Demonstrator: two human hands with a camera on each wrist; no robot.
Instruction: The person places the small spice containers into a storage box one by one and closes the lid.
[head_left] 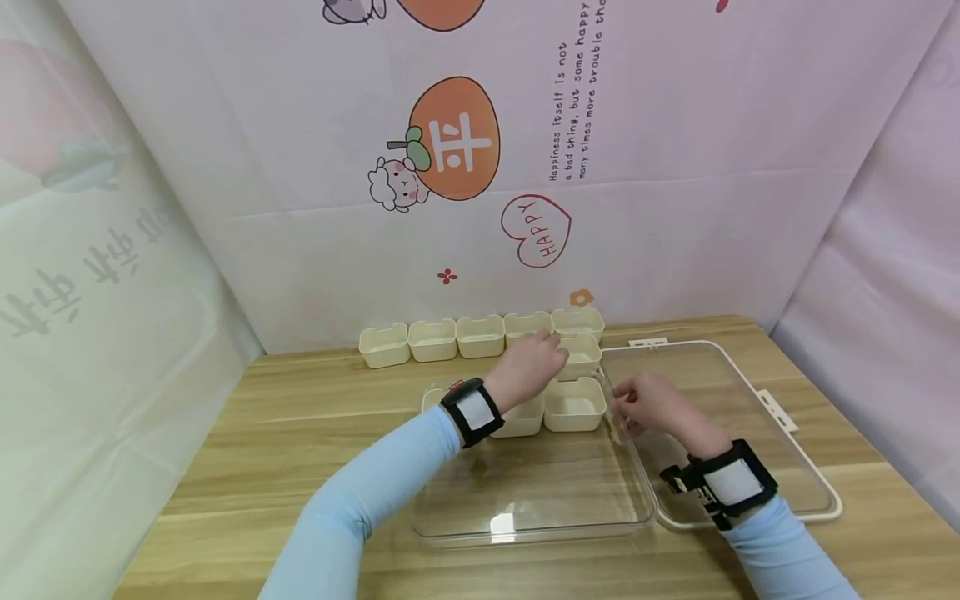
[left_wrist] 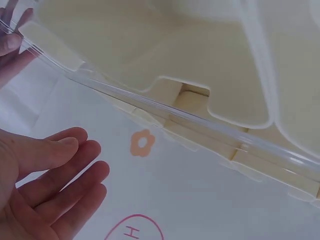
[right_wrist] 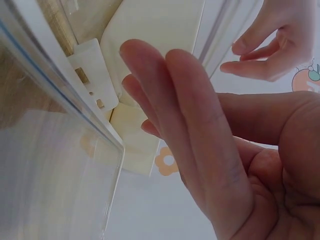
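My left hand [head_left: 528,367] reaches across the back of a clear plastic bin [head_left: 532,500], fingers loosely bent and holding nothing in the left wrist view, just past the bin's rim [left_wrist: 185,114]. Cream cups stand along the back inside the bin, one [head_left: 574,408] at the right corner and another [head_left: 517,423] partly behind my left wrist. Near the bin's right wall, my right hand [head_left: 656,404] hovers with its fingers [right_wrist: 195,115] extended and nothing between them. Another cream cup [head_left: 581,356] sits just behind the bin, beside my left fingertips.
Several matching cream cups [head_left: 432,342] line the table's back edge against a printed cloth [head_left: 300,250]. A clear lid with a white rim [head_left: 813,467] and side clips lies right of the bin. Wooden tabletop [head_left: 247,467] extends to the left.
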